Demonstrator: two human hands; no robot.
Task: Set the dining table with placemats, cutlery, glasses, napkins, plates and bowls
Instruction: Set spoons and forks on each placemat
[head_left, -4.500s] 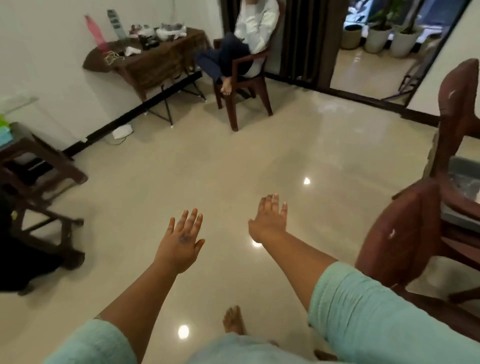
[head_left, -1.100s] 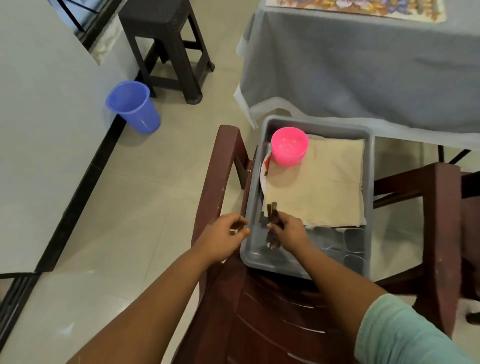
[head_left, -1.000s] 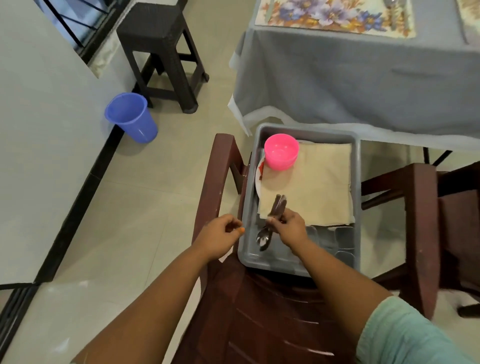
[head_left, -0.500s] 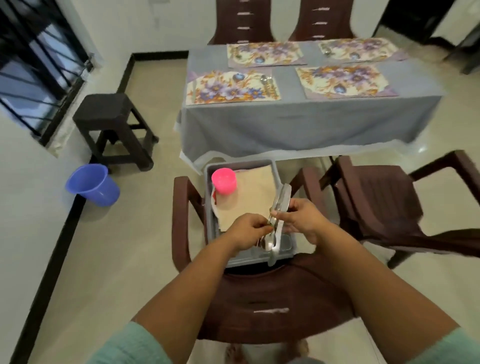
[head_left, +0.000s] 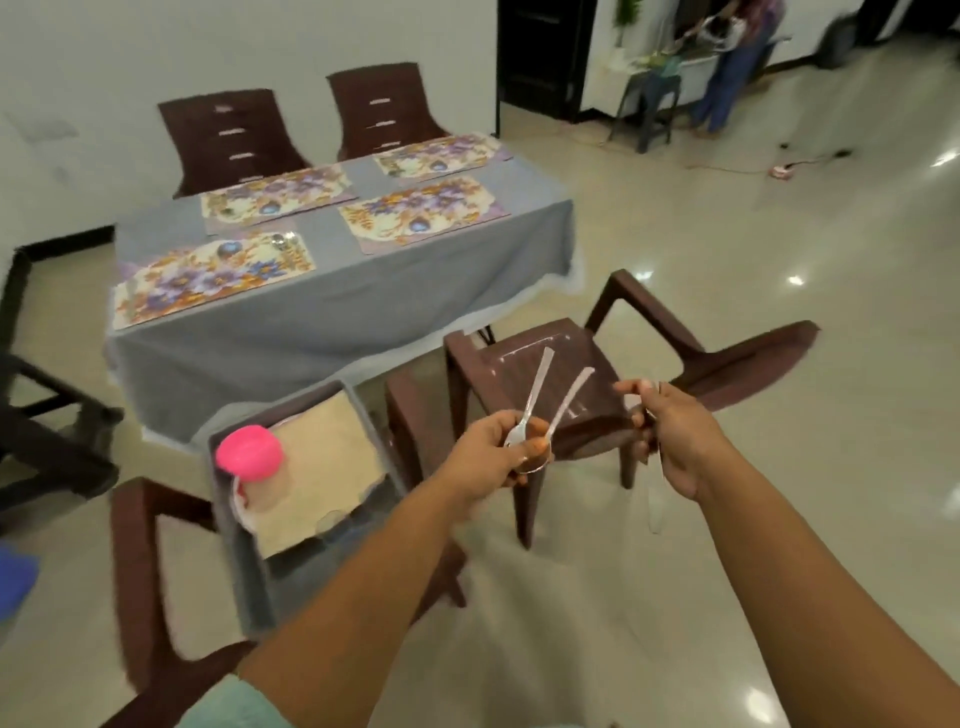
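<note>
My left hand (head_left: 496, 449) grips two metal spoons (head_left: 537, 387) by their bowls, handles fanned upward. My right hand (head_left: 670, 434) holds more cutlery (head_left: 655, 499), blurred, with a handle hanging down below the fist. Both hands hover above a brown chair (head_left: 566, 364). The dining table (head_left: 332, 312) under a grey cloth carries several floral placemats (head_left: 213, 275); cutlery (head_left: 283, 240) lies on the near left one. A grey tub (head_left: 249, 587) on the near chair holds a pink bowl (head_left: 249, 457), beige napkins (head_left: 324, 467) and a plate edge.
Two brown chairs (head_left: 228, 135) stand behind the table against the wall. A dark stool (head_left: 47, 441) is at the left, a blue bucket (head_left: 15, 577) at the left edge. A person stands at a far table at top right. Glossy floor spreads to the right.
My hands lifted the cutlery out of the tub and split it between them. They moved right, over the neighbouring chair, and my view swung up and right toward the table.
</note>
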